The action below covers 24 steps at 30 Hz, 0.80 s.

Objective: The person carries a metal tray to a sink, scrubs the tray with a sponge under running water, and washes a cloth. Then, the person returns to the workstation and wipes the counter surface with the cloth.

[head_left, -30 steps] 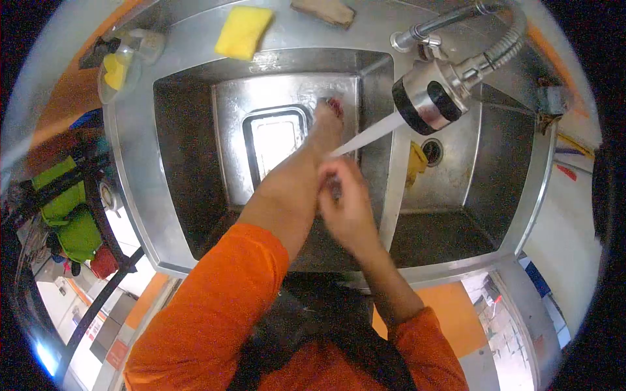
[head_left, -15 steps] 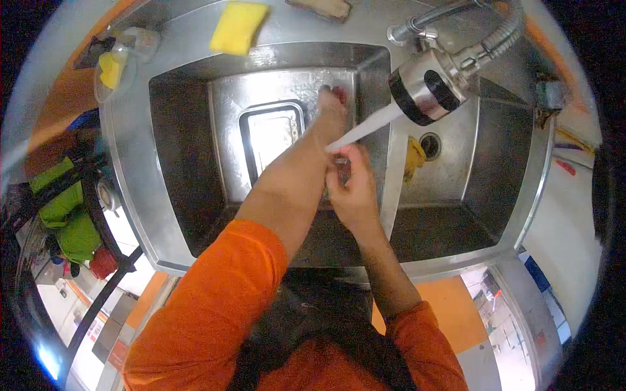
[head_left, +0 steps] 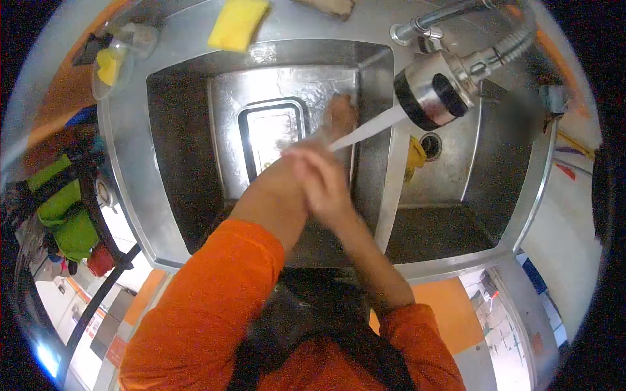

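Observation:
My left hand [head_left: 340, 112] reaches over the left sink basin [head_left: 182, 156], its fingers blurred and partly hidden by the wrist. A stream of water [head_left: 368, 127] from the metal faucet head [head_left: 430, 91] falls on the left arm near the wrist. My right hand [head_left: 319, 182] is wrapped across my left forearm [head_left: 267, 202], smeared by motion. On the basin floor, left of my hands, lies a rectangular tray-like piece with a dark rim [head_left: 244, 140] and a bright middle.
A yellow sponge [head_left: 238, 25] lies on the sink's back ledge. At the upper left stands a clear container [head_left: 104, 85] with something yellow inside. The right basin [head_left: 443, 176] holds a yellow cloth-like item [head_left: 414, 159] by the drain [head_left: 430, 146].
My right hand has slid left and down along the left forearm, away from the wrist. My left hand has shifted slightly right and down. The water keeps running.

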Motion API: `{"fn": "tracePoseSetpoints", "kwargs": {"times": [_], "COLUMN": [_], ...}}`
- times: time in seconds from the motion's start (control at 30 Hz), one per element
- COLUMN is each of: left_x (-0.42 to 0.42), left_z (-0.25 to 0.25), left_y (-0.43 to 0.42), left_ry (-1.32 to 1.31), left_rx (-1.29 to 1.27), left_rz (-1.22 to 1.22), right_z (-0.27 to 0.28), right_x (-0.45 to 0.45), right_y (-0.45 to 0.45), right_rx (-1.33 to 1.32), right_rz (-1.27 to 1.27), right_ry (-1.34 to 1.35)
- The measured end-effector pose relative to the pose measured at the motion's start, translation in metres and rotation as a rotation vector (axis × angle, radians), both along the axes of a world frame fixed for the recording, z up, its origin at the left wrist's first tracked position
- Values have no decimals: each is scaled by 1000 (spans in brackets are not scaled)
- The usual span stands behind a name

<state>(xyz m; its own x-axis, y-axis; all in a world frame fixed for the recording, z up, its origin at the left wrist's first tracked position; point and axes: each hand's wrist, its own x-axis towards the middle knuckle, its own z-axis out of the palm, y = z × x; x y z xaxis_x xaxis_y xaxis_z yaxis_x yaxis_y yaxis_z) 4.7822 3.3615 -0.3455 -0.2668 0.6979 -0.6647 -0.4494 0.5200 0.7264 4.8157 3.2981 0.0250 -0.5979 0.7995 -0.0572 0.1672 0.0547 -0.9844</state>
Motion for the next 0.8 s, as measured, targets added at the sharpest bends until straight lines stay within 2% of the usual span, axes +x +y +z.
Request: {"fn": "tracePoseSetpoints", "kwargs": {"times": [0.03, 0.07, 0.13, 0.2, 0.27, 0.37, 0.47, 0.57, 0.6, 0.67, 0.73, 0.77, 0.8], "left_x": [-2, -3, -2, -4, -6, -8, -16, -36, -40, -27, -20, -20, -20], "left_z": [9, 11, 26, 55, 86, 134, 196, 271, 293, 324, 377, 390, 382], "left_y": [1, -8, -22, -33, -49, -73, -95, -107, -111, -115, -119, -122, -126], "left_ry": [-69, -110, -251, -403, -539, -670, -722, -597, -546, -886, -1146, -1275, -1239], "left_rx": [7, 16, 27, 40, 51, 79, 110, 143, 146, -32, -145, -206, -185], "left_rz": [37, 54, 154, 265, 383, 510, 574, 534, 514, 749, 635, 573, 586], "right_z": [24, 13, -36, -111, -144, -166, -205, -213, -218, -216, -207, -202, -197], "right_x": [-5, -6, -6, 2, -3, -42, -94, -132, -137, -150, -158, -161, -163], "right_y": [-4, -4, -3, 22, 53, 73, 70, 58, 55, 50, 54, 59, 60], "right_rx": [163, 100, -29, -211, -208, 61, 101, 50, 146, 314, 428, 448, 467], "right_rz": [24, 12, -16, -30, -118, -118, -83, 109, 177, 268, 370, 426, 478], "right_ry": [21, 32, 54, -207, -261, -627, -657, -806, -777, -810, -839, -849, -858]}}
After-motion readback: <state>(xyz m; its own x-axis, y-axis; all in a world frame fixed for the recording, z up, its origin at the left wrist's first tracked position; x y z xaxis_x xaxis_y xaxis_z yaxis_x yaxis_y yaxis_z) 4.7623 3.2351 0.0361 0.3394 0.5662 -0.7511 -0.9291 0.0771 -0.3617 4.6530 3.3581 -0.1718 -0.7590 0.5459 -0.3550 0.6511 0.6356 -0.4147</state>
